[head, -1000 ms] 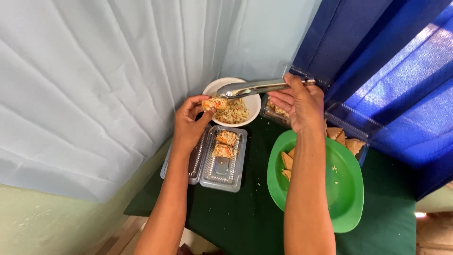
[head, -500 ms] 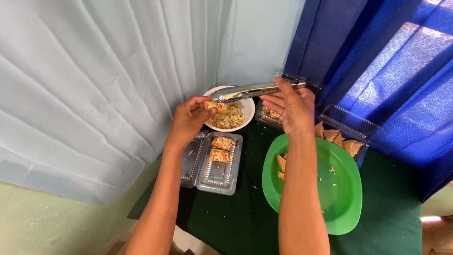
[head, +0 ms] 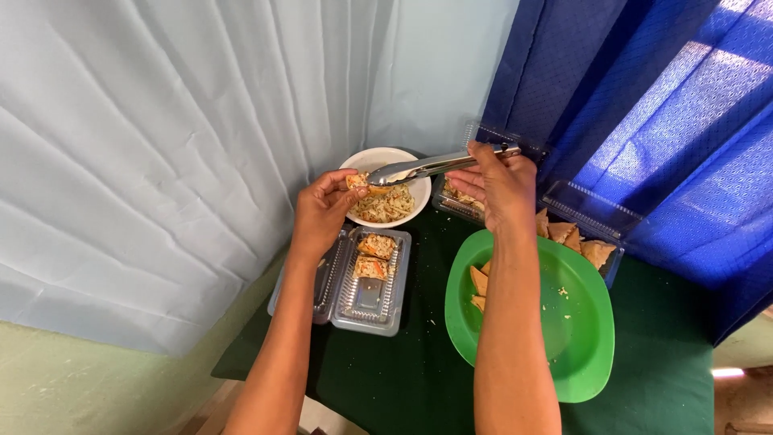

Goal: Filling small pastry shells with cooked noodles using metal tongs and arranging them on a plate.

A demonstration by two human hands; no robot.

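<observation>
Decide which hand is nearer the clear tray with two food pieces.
Left. The left hand hovers just above the clear tray; the right hand holds tongs farther right.

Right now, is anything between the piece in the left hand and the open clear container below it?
Nothing visible. The left hand holds the food piece at the white bowl rim; the clear container lies open just below, front section bare.

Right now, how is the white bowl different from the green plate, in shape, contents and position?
The white bowl is small, round and deep; the green plate is larger, shallower and more oval. The bowl holds a shredded, noodle-like mix; the plate holds only a few tan wedge pieces and crumbs. The bowl sits far, under the metal tongs; the plate lies nearer, beside the right forearm. Both rest on the dark green tablecloth.
</observation>
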